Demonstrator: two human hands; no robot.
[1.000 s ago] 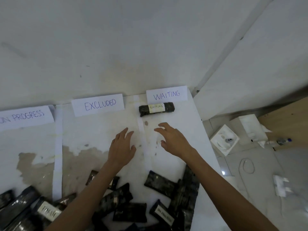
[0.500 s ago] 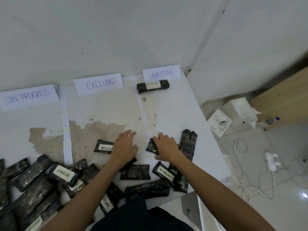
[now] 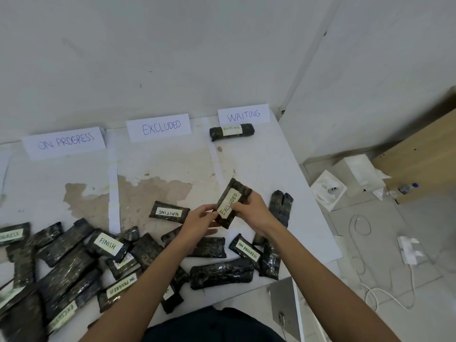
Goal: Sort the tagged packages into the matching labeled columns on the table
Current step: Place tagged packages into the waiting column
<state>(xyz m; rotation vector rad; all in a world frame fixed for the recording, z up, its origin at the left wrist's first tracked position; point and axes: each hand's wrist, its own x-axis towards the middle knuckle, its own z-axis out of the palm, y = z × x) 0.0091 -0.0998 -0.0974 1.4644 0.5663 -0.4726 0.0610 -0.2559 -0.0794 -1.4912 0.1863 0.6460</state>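
Both hands hold one dark wrapped package tagged EXCLUDED just above the table, tag facing up. My left hand pinches its near end and my right hand grips its right side. Three paper labels lie along the far edge: ON PROGRESS, EXCLUDED and WAITING. A package tagged WAITING lies under the WAITING label. Another WAITING package lies in the middle column, left of my hands.
Several dark packages are heaped along the near edge, among them a FINISH package and an ON PROGRESS package. White tape strips divide the table's columns. On the floor to the right are white boxes, cables and a wooden cabinet.
Both hands came back from the far side of the table to the pile. My right hand picked up a package, and now both hands hold it with the EXCLUDED tag turned up.
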